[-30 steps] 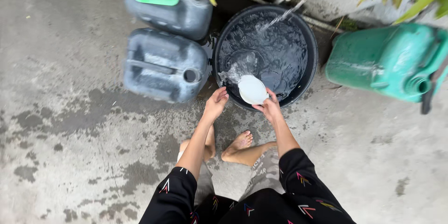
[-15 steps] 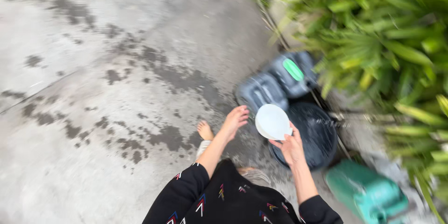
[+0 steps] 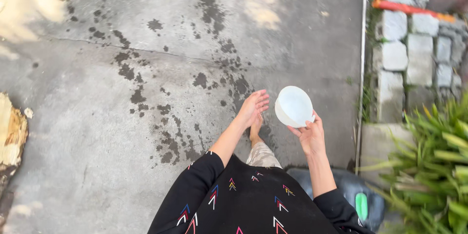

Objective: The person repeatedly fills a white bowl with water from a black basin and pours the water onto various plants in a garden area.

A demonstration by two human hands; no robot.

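My right hand (image 3: 310, 135) grips a small white round bowl (image 3: 293, 106) from below, its rim tilted towards me. My left hand (image 3: 252, 107) hangs beside it, palm open and fingers spread, holding nothing and a little apart from the bowl. Both arms wear black sleeves with small coloured arrow marks. One bare foot (image 3: 255, 131) shows on the concrete under the left hand.
Wet splash marks darken the grey concrete ground (image 3: 146, 93). A grey jerrycan with a green cap (image 3: 358, 200) lies at the lower right. Green plants (image 3: 434, 166), a block wall (image 3: 414, 58) and a thin white pipe (image 3: 362, 68) line the right side. A wood stump (image 3: 10, 136) sits at left.
The view has swung away from the black water tub and the jerrycans towards open concrete. My right hand still carries the white bowl, and my left hand stays open beside it.
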